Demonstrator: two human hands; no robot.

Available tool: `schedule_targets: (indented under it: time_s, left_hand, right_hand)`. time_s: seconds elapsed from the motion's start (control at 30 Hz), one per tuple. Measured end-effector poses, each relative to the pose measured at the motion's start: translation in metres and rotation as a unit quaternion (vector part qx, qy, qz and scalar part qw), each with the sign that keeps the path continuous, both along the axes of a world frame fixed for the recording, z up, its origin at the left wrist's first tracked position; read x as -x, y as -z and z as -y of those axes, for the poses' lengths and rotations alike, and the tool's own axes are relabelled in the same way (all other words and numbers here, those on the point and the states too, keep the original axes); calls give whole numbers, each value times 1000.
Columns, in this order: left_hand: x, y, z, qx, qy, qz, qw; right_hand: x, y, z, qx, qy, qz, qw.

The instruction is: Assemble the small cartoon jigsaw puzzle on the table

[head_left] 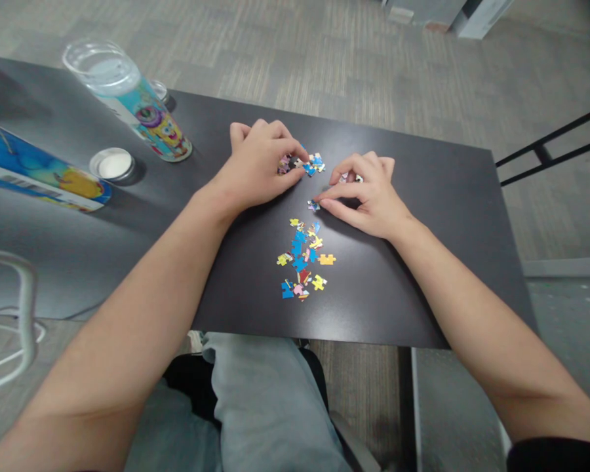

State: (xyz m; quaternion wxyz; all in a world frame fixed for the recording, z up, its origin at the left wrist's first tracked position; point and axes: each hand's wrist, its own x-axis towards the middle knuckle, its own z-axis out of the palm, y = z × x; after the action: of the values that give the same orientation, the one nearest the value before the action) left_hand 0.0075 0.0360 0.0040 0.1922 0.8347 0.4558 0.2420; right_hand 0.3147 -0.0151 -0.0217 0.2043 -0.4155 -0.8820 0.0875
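My left hand (263,160) rests on the far side of the dark table, its thumb and index finger closed on the edge of a small cluster of jigsaw puzzle pieces (316,164). Part of that cluster is hidden under the fingers. To the right, my right hand (366,193) pinches a single small puzzle piece (313,206) at the tabletop with thumb and index finger. More pieces show partly behind its curled fingers. Nearer to me lies a loose pile of blue, yellow and pink puzzle pieces (299,262), several overlapping.
A clear-topped cartoon-printed tube (150,115) stands at the left. Beside it are a round metal lid (112,164) and a second blue printed tube (39,170). A white curved bar (27,314) is at the left edge, black rails (545,154) at the right.
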Motion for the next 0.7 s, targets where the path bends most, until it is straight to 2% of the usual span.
schedule_targets:
  time_s: [0.17, 0.23, 0.47, 0.7]
  left_hand:
    - [0, 5, -2, -3, 4, 0, 1000]
    - [-1, 4, -1, -7, 5, 4, 1000]
    - [-1, 3, -3, -3, 12, 10, 1000]
    - [3, -1, -6, 26, 36, 24, 999]
  right_hand:
    - [-1, -4, 2, 1, -117, -28, 993]
    - [-1, -4, 2, -7, -139, -49, 989]
    - [-2, -1, 1, 17, -26, -24, 999]
    - [2, 4, -3, -4, 99, -15, 995]
